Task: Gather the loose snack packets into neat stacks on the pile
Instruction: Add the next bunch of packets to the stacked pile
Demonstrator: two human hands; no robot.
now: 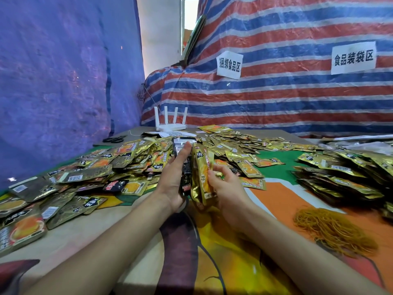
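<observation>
Gold-and-black snack packets (89,175) lie loose in a wide heap across the left and middle of the table. My left hand (174,177) grips an upright bunch of packets (184,150), dark backs showing, with its fingers straight along the side. My right hand (227,188) pinches several gold packets (202,177) held on edge right beside that bunch. Neater stacks of packets (344,177) sit at the right side of the table.
A tangle of orange rubber bands (333,228) lies at the near right. A white router (170,124) and black scissors (114,139) sit at the table's far edge. Blue and striped tarpaulins wall off the back and left. The colourful table cover (212,252) shows in front of me.
</observation>
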